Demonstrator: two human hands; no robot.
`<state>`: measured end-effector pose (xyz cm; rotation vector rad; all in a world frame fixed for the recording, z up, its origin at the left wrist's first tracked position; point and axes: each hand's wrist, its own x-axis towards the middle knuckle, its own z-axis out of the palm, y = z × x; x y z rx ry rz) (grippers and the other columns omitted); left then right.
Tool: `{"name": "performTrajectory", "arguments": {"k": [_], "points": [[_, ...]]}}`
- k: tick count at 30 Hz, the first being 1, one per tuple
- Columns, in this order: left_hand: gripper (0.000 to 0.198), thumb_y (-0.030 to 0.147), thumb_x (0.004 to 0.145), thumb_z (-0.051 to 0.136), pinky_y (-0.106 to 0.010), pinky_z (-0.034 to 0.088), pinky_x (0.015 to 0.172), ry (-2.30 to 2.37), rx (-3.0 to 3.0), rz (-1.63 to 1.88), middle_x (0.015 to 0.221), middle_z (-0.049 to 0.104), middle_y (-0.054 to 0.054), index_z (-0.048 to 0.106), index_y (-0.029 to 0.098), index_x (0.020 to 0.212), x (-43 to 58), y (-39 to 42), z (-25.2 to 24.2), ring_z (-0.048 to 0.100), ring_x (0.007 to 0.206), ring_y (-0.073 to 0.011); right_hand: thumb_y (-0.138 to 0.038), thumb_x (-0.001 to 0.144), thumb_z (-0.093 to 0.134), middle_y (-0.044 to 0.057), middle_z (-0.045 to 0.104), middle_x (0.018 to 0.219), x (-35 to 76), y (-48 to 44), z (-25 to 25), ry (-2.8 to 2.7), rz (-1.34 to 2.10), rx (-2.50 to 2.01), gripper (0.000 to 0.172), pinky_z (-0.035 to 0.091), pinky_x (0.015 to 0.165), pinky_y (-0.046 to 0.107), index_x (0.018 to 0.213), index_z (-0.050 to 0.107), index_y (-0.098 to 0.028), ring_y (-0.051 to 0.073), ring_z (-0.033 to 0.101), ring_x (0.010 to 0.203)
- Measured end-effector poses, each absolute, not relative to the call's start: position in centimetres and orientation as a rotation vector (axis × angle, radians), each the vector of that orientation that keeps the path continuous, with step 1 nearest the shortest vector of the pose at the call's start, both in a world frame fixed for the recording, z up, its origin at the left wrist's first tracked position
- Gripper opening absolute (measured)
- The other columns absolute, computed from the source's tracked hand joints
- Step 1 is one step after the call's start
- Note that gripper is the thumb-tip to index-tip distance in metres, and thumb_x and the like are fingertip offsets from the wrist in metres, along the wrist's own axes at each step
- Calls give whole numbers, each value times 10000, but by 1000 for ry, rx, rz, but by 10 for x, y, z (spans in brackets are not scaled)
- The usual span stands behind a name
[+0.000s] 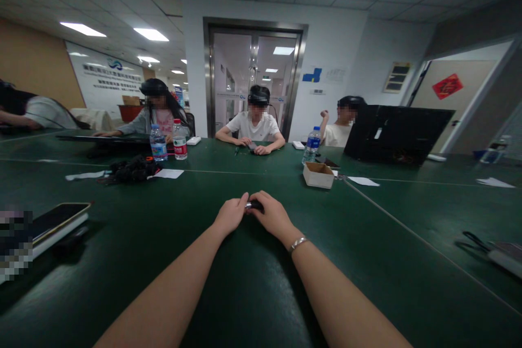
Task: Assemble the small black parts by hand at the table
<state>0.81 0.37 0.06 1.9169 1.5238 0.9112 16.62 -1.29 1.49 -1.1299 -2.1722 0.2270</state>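
Left hand (231, 215) clamped on the silver end of a small dark object (256, 205); right hand (272, 214) closed around its dark body; object located between both hands, over the green counter (244, 288); contact with the surface cannot be determined; small box (318, 178) positioned beyond the right hand; blue-capped bottle (313, 142) just behind the box.

A small black object (256, 205) lies crosswise between fingers (245, 197), silver end left.

A bottle (314, 142) stands behind an open box (319, 179).
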Motion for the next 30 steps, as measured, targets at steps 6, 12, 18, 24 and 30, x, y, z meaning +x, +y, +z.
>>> {"name": "performTrajectory", "arguments": {"k": [6, 12, 18, 24, 30], "points": [[677, 634, 846, 183, -301, 392, 658, 1510, 1856, 898, 723, 671, -69, 643, 168, 678, 8, 0, 3, 600, 683, -203, -229, 802, 592, 8, 574, 949, 166, -14, 14, -2197, 184, -1144, 166, 419, 729, 256, 964, 559, -232, 131, 555, 829], [660, 645, 844, 161, -298, 409, 664, 1511, 1863, 869, 767, 660, -67, 615, 182, 722, 8, -8, 5, 593, 712, -196, -299, 835, 556, 33, 608, 900, 164, -19, 17, -2274, 139, -1186, 120, 410, 727, 275, 907, 571, -205, 149, 561, 806], [580, 567, 882, 133, -286, 412, 692, 1556, 1904, 1001, 845, 631, -60, 569, 186, 857, 10, -13, 8, 575, 769, -174, -296, 833, 540, 28, 644, 915, 172, -20, 14, -2121, 278, -1229, 150, 428, 754, 304, 965, 573, -232, 166, 591, 834], [389, 438, 849, 368, -369, 401, 847, 1885, 2232, 590, 1111, 582, -112, 567, 188, 1069, -38, -24, 20, 520, 1021, -244, -332, 782, 566, 31, 656, 903, 216, -16, 13, -1808, 432, -1352, 338, 455, 743, 333, 1090, 468, -235, 182, 621, 819], [515, 361, 812, 390, -546, 276, 939, 2665, 2334, 160, 1226, 507, -206, 484, 115, 1255, -155, -58, 30, 394, 1166, -377, -220, 783, 481, 61, 636, 936, 314, -42, 21, -1969, 304, -1607, 326, 439, 818, 356, 1108, 483, -221, 195, 604, 871]]}}
